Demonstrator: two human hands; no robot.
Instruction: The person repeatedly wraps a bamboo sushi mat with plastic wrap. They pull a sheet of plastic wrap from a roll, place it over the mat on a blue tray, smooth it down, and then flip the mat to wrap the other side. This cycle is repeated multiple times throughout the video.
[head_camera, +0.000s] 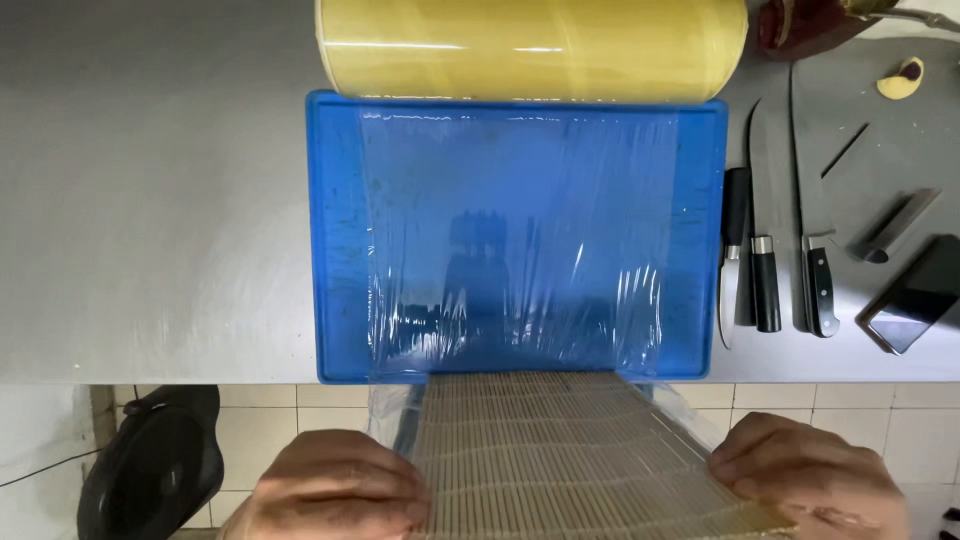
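Bamboo mat (560, 450): one; hands: two; knives (770, 250): three.

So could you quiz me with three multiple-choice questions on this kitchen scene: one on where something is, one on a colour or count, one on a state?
1. Where is the film roll?
A. at the board's far edge
B. on the floor
C. right of the knives

2. What colour is the board?
A. red
B. blue
C. white

3. What do the hands hold?
A. a knife
B. nothing
C. a bamboo mat

Answers:
1 A, the yellowish roll lies along the far edge, film drawn over the board.
2 B, it is plainly blue.
3 C, the left hand and right hand grip the mat by its sides; the knives lie untouched.
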